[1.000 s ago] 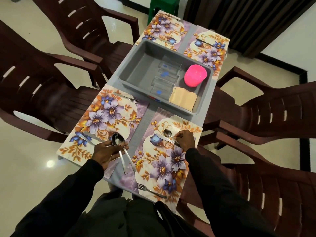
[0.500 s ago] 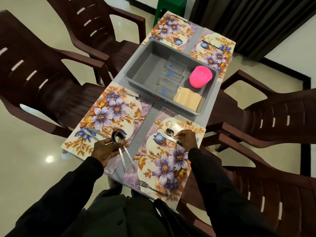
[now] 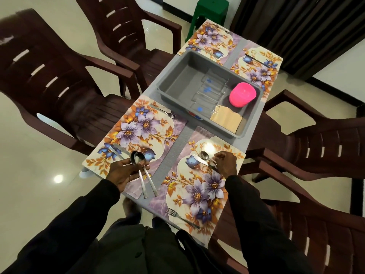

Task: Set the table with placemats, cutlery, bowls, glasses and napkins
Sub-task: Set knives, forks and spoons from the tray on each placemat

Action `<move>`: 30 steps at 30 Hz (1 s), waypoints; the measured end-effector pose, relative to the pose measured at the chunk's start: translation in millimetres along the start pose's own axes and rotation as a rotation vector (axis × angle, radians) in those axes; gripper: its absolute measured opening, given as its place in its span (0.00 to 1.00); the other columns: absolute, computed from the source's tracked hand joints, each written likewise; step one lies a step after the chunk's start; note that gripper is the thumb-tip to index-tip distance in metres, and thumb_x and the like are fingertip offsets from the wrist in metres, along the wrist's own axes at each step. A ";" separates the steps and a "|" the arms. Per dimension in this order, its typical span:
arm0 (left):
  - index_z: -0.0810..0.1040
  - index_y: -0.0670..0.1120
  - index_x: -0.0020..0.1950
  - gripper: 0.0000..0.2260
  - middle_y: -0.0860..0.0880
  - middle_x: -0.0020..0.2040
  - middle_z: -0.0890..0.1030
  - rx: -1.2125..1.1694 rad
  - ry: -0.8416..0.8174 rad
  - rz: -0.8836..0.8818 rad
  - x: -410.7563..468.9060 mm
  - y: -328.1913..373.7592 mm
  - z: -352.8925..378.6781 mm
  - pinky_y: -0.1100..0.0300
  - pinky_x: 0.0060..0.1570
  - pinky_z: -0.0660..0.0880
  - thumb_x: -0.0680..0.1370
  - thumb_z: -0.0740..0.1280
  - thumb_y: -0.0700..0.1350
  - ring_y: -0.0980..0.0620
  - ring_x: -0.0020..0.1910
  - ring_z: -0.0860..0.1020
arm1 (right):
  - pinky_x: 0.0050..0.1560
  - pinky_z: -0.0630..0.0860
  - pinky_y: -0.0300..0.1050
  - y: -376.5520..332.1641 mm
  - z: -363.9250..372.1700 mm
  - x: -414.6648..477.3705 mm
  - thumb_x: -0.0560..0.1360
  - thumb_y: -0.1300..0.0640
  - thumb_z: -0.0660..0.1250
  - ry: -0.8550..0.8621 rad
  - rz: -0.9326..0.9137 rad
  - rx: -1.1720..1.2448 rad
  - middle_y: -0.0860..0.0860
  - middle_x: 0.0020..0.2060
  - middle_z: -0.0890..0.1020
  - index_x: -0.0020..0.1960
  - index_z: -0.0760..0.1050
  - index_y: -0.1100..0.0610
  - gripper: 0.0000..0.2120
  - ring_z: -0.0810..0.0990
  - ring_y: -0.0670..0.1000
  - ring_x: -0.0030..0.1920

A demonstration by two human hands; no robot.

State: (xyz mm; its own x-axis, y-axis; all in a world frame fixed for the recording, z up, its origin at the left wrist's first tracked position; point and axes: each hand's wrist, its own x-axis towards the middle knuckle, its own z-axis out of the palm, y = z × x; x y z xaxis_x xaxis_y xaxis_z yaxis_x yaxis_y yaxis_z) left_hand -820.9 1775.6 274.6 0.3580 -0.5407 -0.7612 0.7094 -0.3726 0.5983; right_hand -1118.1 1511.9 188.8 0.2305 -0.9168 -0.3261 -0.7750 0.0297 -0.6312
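Several floral placemats lie on the grey table. My left hand (image 3: pixel 123 172) holds a few spoons (image 3: pixel 141 171) over the near left placemat (image 3: pixel 138 131), bowls up, handles pointing toward me. My right hand (image 3: pixel 225 163) pinches the handle of a spoon (image 3: pixel 204 155) lying beside a knife (image 3: pixel 200 160) on the near right placemat (image 3: pixel 199 186). A fork (image 3: pixel 182 218) lies at that mat's near end. The left mat carries a knife (image 3: pixel 114 152) and a fork (image 3: pixel 164 112).
A grey tub (image 3: pixel 177 76) in the table's middle holds clear glasses (image 3: pixel 209 91), stacked pink bowls (image 3: pixel 242 94) and tan napkins (image 3: pixel 226 118). Two more placemats (image 3: pixel 256 70) lie beyond it. Dark brown chairs (image 3: pixel 49 72) surround the table; a green stool (image 3: pixel 209 10) stands at the far end.
The camera has shifted slightly. Both hands stay nearly where they were, the right hand on the spoon on the near right mat.
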 end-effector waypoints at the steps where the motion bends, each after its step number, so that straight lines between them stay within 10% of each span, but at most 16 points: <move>1: 0.79 0.32 0.62 0.16 0.34 0.55 0.84 -0.001 -0.013 0.002 -0.7 1.3 -2.5 0.52 0.47 0.84 0.75 0.73 0.34 0.37 0.54 0.85 | 0.45 0.77 0.38 -7.7 -1.1 -6.3 0.74 0.64 0.74 0.024 -0.044 0.020 0.51 0.41 0.86 0.45 0.85 0.59 0.02 0.84 0.50 0.43; 10: 0.76 0.31 0.64 0.20 0.32 0.58 0.83 -0.121 -0.147 0.058 -16.3 31.4 -50.3 0.44 0.58 0.81 0.75 0.71 0.37 0.34 0.56 0.83 | 0.43 0.82 0.44 -157.9 68.6 -117.5 0.78 0.63 0.71 -0.364 -0.146 0.472 0.61 0.39 0.86 0.48 0.84 0.66 0.06 0.85 0.51 0.37; 15: 0.79 0.31 0.62 0.14 0.37 0.51 0.85 -0.081 -0.057 0.150 -25.6 59.5 -119.0 0.50 0.46 0.84 0.78 0.71 0.34 0.40 0.45 0.86 | 0.49 0.85 0.51 -263.6 151.2 -192.3 0.81 0.54 0.69 -0.703 -0.114 0.494 0.61 0.45 0.87 0.54 0.83 0.64 0.12 0.87 0.59 0.43; 30: 0.79 0.29 0.60 0.12 0.32 0.56 0.83 -0.256 0.107 0.290 -61.9 159.5 -409.9 0.50 0.50 0.84 0.77 0.70 0.32 0.35 0.53 0.84 | 0.38 0.82 0.47 -484.7 369.5 -282.8 0.79 0.68 0.67 -0.793 -0.279 0.338 0.60 0.36 0.84 0.55 0.80 0.65 0.06 0.83 0.54 0.34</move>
State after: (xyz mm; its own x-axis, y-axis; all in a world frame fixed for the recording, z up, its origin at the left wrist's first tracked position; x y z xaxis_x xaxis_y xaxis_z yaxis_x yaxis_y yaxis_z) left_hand -481.1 2058.8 314.6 0.6177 -0.5090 -0.5995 0.6927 -0.0088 0.7212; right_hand -590.3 1903.9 327.0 0.8187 -0.3682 -0.4407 -0.4453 0.0777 -0.8920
